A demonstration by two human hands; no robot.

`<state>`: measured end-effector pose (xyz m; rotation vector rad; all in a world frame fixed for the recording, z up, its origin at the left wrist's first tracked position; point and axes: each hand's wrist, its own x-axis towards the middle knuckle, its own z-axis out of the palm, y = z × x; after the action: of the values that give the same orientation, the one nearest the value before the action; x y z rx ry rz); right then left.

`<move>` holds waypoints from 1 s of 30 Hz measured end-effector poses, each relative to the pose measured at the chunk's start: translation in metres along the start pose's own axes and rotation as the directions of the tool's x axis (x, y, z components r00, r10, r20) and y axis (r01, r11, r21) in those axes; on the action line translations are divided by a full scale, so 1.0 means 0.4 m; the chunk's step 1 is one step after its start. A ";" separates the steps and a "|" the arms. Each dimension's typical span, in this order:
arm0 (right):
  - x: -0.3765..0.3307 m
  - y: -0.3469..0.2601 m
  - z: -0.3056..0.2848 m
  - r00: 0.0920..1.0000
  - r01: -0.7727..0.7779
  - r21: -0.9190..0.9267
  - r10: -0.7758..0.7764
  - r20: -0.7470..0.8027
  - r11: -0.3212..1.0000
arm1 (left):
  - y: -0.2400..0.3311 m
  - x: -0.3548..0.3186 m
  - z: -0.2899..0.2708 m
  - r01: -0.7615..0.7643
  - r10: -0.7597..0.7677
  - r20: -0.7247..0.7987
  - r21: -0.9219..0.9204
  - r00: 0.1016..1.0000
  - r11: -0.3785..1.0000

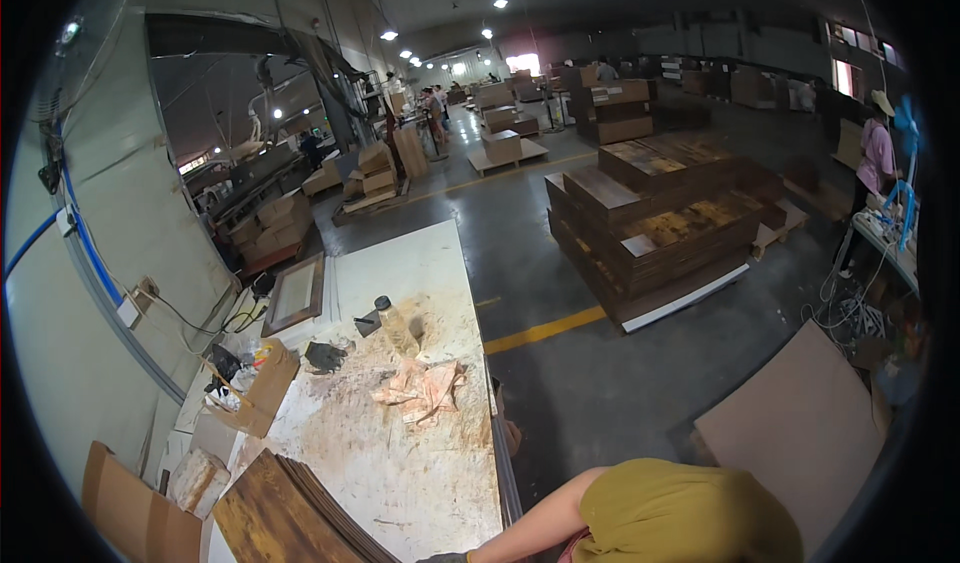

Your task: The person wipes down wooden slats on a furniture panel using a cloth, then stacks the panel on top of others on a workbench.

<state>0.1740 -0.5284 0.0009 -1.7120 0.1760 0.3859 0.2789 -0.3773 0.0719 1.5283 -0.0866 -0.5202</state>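
My right arm, in an olive-yellow sleeve, reaches leftward along the lower edge. Of my right hand point(446, 557), only a sliver of dark glove shows at the bottom of the picture; its fingers are cut off. It is near the right end of a stack of thin brown wood-grain boards point(285, 513) at the near end of the white worktable point(440, 493). Whether it touches them, I cannot tell. My left hand is out of view. Farther up the table lie a crumpled orange-stained cloth point(422, 393), a clear bottle with a dark cap point(398, 328) and a dark glove point(325, 357).
A cardboard box point(272, 388) with odds and ends lies along the table's left side. Beyond it is a framed panel point(296, 296). Stacked brown panels point(670, 228) stand on the floor to the right. A person in pink point(877, 158) stands by a blue fan point(905, 203).
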 end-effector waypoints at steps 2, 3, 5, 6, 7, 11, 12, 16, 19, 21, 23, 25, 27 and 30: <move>-0.078 -0.063 -0.004 0.999 0.034 -0.036 -0.034 -0.004 0.999 | 0.003 -0.004 0.011 -0.008 0.008 0.010 -0.012 1.000 1.000; -0.098 -0.088 -0.006 0.997 0.055 -0.127 -0.061 -0.044 0.990 | 0.000 -0.007 0.010 -0.007 0.008 0.011 -0.020 1.000 1.000; -0.078 -0.065 0.014 0.993 0.074 -0.213 -0.092 -0.079 0.974 | -0.005 -0.016 0.005 -0.012 0.012 0.010 -0.036 1.000 0.999; -0.014 -0.005 0.031 0.983 0.156 -0.287 -0.178 -0.051 0.945 | -0.010 -0.023 -0.005 -0.012 0.012 0.004 -0.046 1.000 0.999; 0.043 0.047 0.021 0.967 0.236 -0.329 -0.254 -0.010 0.914 | -0.014 -0.015 0.005 0.006 -0.007 -0.012 -0.032 1.000 0.999; 0.215 0.256 -0.003 0.879 0.424 -0.275 -0.465 -0.105 0.863 | -0.012 -0.033 0.013 0.003 -0.004 -0.005 -0.056 1.000 0.998; 0.201 0.210 -0.026 0.872 0.434 -0.533 -0.488 0.045 0.726 | -0.026 -0.035 -0.008 0.010 -0.011 -0.022 -0.073 1.000 0.997; 0.121 0.073 -0.237 0.836 0.455 -0.872 -0.425 0.347 0.183 | -0.039 -0.023 0.012 0.032 -0.035 -0.021 -0.114 0.999 0.993; 0.170 0.091 -0.331 0.903 0.294 -0.896 -0.404 0.146 0.334 | -0.032 -0.013 0.052 0.058 -0.058 0.008 -0.133 0.998 0.989; 0.190 0.068 -0.370 0.925 0.261 -0.915 -0.351 0.146 0.308 | -0.036 -0.012 0.055 0.090 -0.091 0.000 -0.163 0.996 0.982; 0.190 0.039 -0.420 0.938 0.241 -0.948 -0.301 0.172 0.209 | -0.042 -0.004 0.068 0.122 -0.122 0.013 -0.183 0.992 0.976; 0.176 0.030 -0.453 0.949 0.199 -0.950 -0.288 0.126 0.240 | -0.044 0.014 0.097 0.150 -0.143 0.051 -0.190 0.988 0.970; 0.163 0.029 -0.458 0.954 0.167 -0.943 -0.287 0.081 0.288 | -0.041 0.024 0.117 0.173 -0.162 0.076 -0.194 0.984 0.966; 0.146 0.033 -0.459 0.957 0.125 -0.927 -0.289 0.018 0.353 | -0.039 0.045 0.136 0.199 -0.180 0.111 -0.190 0.977 0.961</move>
<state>0.2527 -0.7046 -0.0071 -2.8871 -0.2277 0.1320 0.2703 -0.4337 0.0554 1.3214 0.0405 -0.7315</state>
